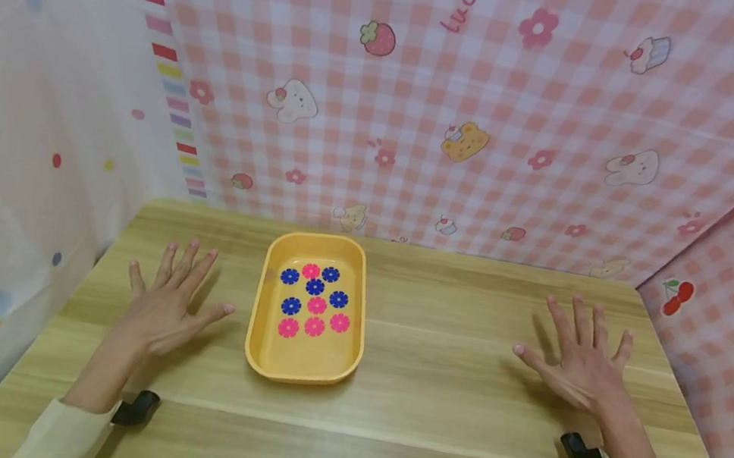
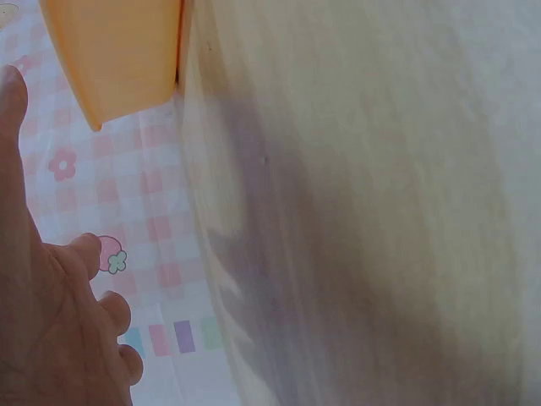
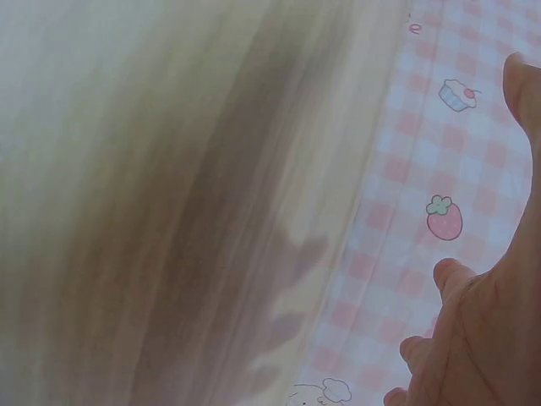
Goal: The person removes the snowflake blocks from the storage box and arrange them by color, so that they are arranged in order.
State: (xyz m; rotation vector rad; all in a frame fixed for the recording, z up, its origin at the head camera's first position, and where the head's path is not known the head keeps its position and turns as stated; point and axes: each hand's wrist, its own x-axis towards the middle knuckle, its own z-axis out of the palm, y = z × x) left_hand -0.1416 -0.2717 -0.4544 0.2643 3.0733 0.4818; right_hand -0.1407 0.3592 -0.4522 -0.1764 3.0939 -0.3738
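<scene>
Left hand (image 1: 165,315) and right hand (image 1: 583,369) spread, holding nothing; yellow tray (image 1: 308,357) on table (image 1: 442,399) between them, nearer left, pink discs (image 1: 314,326) and blue discs (image 1: 291,306) inside; discs look light, stiff, maybe slippery, pinch by edges; tray probably light, hold both sides

wood-grain table (image 1: 439,421), pink checked cloth (image 1: 424,98), pale dotted cloth (image 1: 32,104)

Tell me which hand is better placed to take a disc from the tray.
Likely the left hand: open, empty and close beside the yellow tray; the right hand, also empty, is farther off.
</scene>
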